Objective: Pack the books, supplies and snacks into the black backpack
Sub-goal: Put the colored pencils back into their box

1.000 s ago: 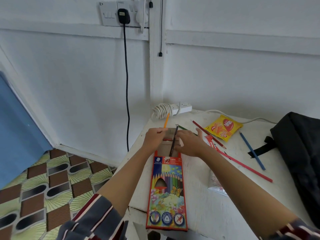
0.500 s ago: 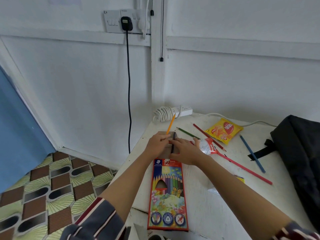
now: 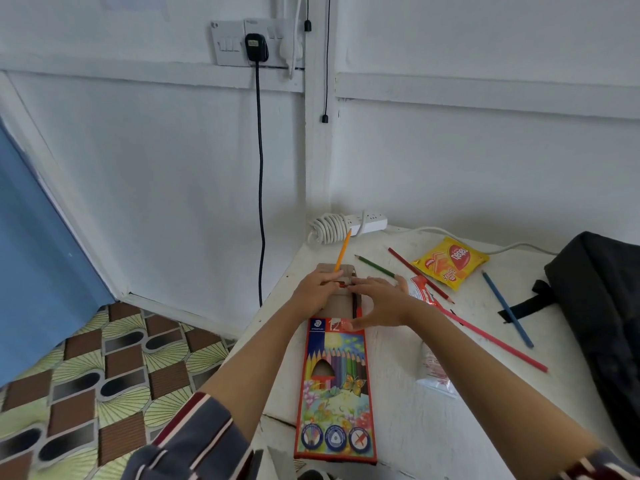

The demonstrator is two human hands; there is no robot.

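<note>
A colourful pencil box point(image 3: 336, 386) lies lengthwise on the white table point(image 3: 398, 431), its brown inner tray point(image 3: 337, 303) pulled out at the far end. My left hand point(image 3: 317, 289) grips the tray's far left edge. My right hand point(image 3: 377, 303) arches over the tray, fingertips touching a dark pencil point(image 3: 355, 301) that lies in it. An orange pencil point(image 3: 343, 252) pokes out beyond my left fingers. Loose green point(image 3: 375, 266), red point(image 3: 419, 275), pink point(image 3: 495, 341) and blue point(image 3: 507, 308) pencils lie to the right. The black backpack point(image 3: 602, 306) sits at the right edge.
A yellow snack packet point(image 3: 450, 261) lies at the back of the table, a red-and-white packet point(image 3: 420, 289) beside my right wrist, a clear packet point(image 3: 434, 372) under my right forearm. A white power strip point(image 3: 349, 225) with coiled cable sits in the far corner. The table's left edge drops to patterned floor.
The dark pencil, pinched up at an angle by my right hand a second ago, now lies flat in the tray under my fingers. My left hand stays at the tray's end.
</note>
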